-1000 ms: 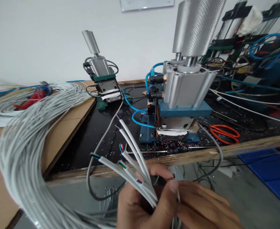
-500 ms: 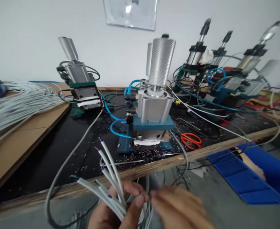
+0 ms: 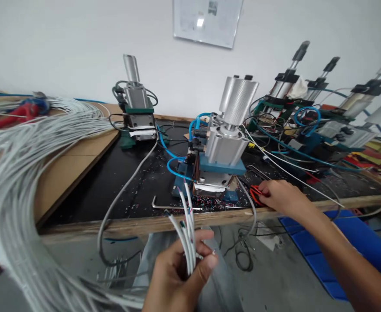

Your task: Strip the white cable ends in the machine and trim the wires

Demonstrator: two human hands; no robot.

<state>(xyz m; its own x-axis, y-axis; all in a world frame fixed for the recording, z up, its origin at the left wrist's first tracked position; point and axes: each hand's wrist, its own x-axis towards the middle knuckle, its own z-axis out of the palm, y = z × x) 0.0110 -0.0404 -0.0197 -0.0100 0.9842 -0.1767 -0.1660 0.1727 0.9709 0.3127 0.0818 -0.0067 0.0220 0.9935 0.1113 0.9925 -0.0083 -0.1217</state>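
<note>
My left hand is closed around several white cables below the bench's front edge. The cables point upward, and thin coloured wires show at their cut ends. At the bench's front edge, to the right of the middle press, my right hand has its fingers closed on some orange loops. Those loops are partly covered by the fingers, so their exact kind does not show. Just left of them stands the press, with a knurled silver cylinder and a blue base.
A large bundle of white cables lies at left, with red-handled pliers on the board behind. Hex keys lie near the bench edge. Other presses stand farther back. A blue bin sits below at right.
My right hand has gone from beside my left hand to the orange loops on the bench. The left hand still holds the cables. The view has shifted left.
</note>
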